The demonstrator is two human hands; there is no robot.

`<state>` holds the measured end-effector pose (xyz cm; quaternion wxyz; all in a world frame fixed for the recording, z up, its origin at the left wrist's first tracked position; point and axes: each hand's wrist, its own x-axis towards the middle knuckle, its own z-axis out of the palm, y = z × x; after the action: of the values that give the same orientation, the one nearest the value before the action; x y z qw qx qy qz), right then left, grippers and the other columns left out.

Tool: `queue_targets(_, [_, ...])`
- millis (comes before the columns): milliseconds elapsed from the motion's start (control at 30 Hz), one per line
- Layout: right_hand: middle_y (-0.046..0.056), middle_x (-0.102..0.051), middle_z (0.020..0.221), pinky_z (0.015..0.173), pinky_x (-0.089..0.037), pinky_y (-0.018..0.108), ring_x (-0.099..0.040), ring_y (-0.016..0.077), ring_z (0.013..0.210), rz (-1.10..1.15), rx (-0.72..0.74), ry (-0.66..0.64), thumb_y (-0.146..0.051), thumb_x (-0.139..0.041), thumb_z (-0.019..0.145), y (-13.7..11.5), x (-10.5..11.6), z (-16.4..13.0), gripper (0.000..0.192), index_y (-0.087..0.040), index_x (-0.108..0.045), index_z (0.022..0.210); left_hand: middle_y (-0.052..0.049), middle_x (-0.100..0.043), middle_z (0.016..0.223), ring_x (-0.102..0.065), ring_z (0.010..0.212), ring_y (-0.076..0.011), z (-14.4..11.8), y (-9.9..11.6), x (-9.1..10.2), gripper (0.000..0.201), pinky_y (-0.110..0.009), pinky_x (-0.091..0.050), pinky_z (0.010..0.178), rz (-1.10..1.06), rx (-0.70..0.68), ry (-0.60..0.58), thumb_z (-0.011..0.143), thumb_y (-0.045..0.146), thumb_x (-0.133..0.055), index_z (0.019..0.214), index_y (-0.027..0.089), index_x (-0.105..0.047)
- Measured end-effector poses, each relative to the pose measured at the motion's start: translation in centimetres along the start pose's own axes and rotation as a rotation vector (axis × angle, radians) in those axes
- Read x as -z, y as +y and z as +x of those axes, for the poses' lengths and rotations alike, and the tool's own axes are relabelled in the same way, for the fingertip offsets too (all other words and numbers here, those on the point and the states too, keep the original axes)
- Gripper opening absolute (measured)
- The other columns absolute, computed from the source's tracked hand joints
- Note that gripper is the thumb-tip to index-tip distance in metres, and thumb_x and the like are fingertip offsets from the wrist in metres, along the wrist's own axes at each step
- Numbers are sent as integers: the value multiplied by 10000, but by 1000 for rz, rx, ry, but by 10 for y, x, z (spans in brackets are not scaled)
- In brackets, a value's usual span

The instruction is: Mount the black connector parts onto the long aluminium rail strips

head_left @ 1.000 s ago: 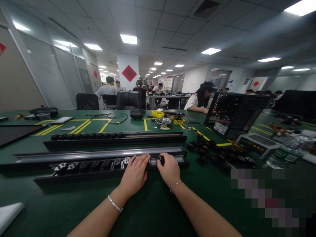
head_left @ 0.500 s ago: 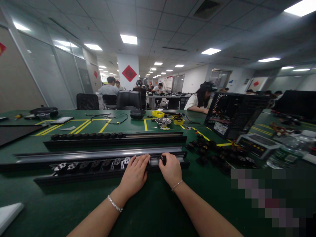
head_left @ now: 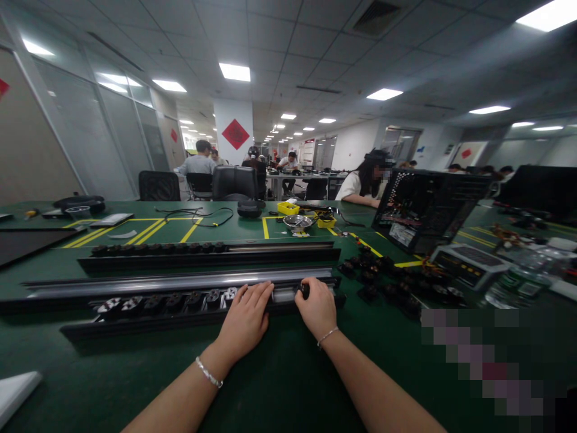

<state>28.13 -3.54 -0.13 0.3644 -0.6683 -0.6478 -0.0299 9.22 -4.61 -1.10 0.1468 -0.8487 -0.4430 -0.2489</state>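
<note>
Both hands on near black rail (head_left: 135, 322)
Left hand (head_left: 246, 319) lies flat on rail; right hand (head_left: 318, 307) pinches a small black part (head_left: 305, 290) in its channel.

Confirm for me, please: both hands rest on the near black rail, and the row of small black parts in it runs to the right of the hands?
Not quite. In the head view both the left hand and right hand rest on the near rail, but its row of parts runs to the left of the hands.

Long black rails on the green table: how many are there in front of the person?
2. The near rail runs under the left hand and right hand; the far rail lies parallel behind it. A silver bar sits between them.
</note>
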Motion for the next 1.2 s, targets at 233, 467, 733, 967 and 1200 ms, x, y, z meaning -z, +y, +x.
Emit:
queue_targets(233, [60,-637,892,809,-373,320,-557,210,894,-16,-48,20,-214,-504,727,7,1,2,212,-187,-567,927,-63,-487,1350,-450,1218,-216,1,0,1,567,-429,-298,1066,-3,3,-5,776,180,-457,1337,213,-381])
queue_targets(467, [67,-641,897,821,-374,329,-564,217,891,-24,-76,35,-217,-503,714,11,2,4,251,-185,-562,956,-68,-495,1343,-461,1210,-218,0,0,0,558,-428,-306,1061,7,-3,6,781,186,-452,1335,209,-387])
queue_targets(733, [69,-638,885,802,-374,333,-566,224,870,-56,-119,45,-204,-505,691,20,7,9,276,-177,-555,961,-60,-488,1350,-457,1211,-217,0,0,1,547,-425,-298,1064,-8,3,2,794,196,-445,1338,209,-382])
queue_targets(967, [67,-633,870,814,-363,332,-568,223,858,-90,-139,60,-191,-501,679,25,10,13,269,-181,-552,943,-51,-480,1357,-447,1220,-210,0,0,0,545,-419,-285,1072,-4,5,-12,795,193,-444,1336,213,-379])
queue_targets(1200, [70,-634,874,799,-365,320,-567,215,855,-111,-169,44,-189,-499,677,28,12,15,281,-172,-559,951,-42,-474,1363,-443,1220,-208,0,0,1,553,-419,-283,1073,-9,12,-23,791,195,-453,1338,214,-376])
